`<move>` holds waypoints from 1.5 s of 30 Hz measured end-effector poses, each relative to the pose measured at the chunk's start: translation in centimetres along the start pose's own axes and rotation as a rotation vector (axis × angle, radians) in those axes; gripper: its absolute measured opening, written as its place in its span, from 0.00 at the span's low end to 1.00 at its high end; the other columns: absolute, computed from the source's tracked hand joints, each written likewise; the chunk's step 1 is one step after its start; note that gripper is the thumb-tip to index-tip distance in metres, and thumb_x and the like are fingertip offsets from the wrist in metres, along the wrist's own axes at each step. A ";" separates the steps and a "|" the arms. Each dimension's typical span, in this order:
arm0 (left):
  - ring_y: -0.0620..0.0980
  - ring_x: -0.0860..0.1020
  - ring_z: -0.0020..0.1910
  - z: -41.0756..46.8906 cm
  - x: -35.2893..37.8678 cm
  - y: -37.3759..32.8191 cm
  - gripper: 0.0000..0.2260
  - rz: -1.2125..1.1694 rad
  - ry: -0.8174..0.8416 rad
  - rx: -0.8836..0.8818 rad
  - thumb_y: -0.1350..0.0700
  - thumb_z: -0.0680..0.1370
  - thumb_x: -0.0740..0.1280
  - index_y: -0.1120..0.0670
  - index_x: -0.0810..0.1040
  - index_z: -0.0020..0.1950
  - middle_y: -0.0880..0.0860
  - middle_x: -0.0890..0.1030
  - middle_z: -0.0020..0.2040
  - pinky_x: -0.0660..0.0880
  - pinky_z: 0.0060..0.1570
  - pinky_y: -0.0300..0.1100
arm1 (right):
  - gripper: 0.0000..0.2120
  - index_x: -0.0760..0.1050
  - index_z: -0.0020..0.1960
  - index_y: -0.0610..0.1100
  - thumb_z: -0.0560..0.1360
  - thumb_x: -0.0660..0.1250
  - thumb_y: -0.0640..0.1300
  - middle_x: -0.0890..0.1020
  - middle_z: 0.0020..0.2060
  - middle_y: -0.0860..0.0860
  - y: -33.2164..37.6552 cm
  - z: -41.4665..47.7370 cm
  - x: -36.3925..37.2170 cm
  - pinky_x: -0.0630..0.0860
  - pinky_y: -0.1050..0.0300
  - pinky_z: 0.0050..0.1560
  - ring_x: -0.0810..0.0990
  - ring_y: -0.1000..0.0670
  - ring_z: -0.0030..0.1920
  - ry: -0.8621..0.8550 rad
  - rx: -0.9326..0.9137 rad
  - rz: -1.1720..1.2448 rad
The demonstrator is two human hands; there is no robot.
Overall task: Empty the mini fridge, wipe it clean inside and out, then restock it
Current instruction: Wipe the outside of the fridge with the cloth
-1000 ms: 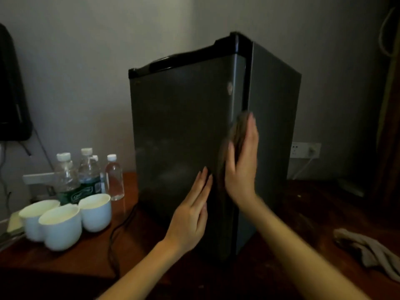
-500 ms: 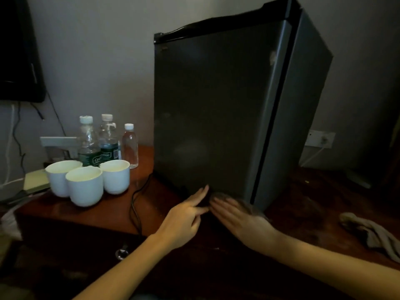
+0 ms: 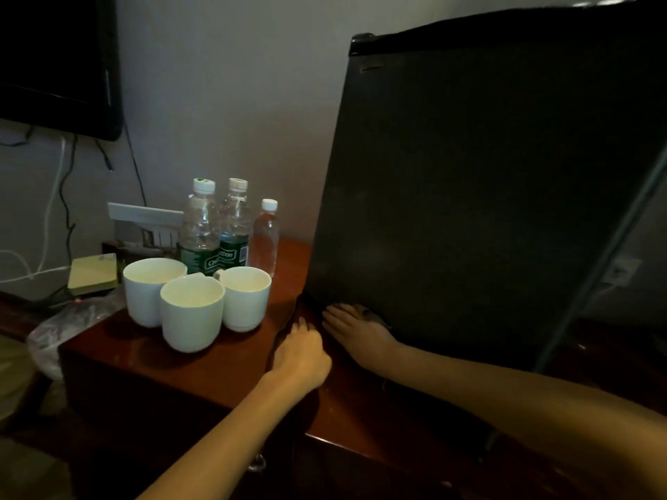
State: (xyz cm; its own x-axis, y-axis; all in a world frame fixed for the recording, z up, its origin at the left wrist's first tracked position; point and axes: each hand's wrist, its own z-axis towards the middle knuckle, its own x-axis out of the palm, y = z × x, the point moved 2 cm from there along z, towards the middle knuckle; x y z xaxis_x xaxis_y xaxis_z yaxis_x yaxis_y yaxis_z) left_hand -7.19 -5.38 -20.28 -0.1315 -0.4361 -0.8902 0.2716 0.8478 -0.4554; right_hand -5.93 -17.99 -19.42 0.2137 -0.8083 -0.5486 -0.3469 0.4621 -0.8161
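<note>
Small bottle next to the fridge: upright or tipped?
Upright: small bottle stands on its base on the table, white cap at top.

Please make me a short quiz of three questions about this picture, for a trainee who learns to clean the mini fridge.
1. True or false: the left hand holds a cup.
2. How many white cups stand on the table?
3. Where does the right hand rest? A) inside a cup B) at the bottom edge of the mini fridge C) on the fridge's top
Key: 1 false; 2 three; 3 B.
</note>
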 end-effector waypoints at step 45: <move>0.53 0.78 0.53 -0.6 -0.6 -4.9 0.28 -0.821 -0.016 -0.054 0.66 0.80 0.54 0.55 0.52 0.79 0.56 0.65 0.74 0.74 0.46 0.41 | 0.29 0.45 0.79 0.44 0.82 0.52 0.43 0.46 0.78 0.47 -6.3 -10.1 -4.2 0.40 0.49 0.75 0.43 0.46 0.78 -0.149 0.122 0.023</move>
State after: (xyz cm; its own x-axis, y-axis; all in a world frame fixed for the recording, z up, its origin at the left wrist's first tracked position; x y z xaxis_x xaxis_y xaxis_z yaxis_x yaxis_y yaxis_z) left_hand -9.05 -9.10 -17.54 -0.2546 -0.9276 -0.2733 0.0490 0.2699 -0.9616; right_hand -13.91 -21.16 -10.13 0.3428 -0.7383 -0.5809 -0.2419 0.5281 -0.8140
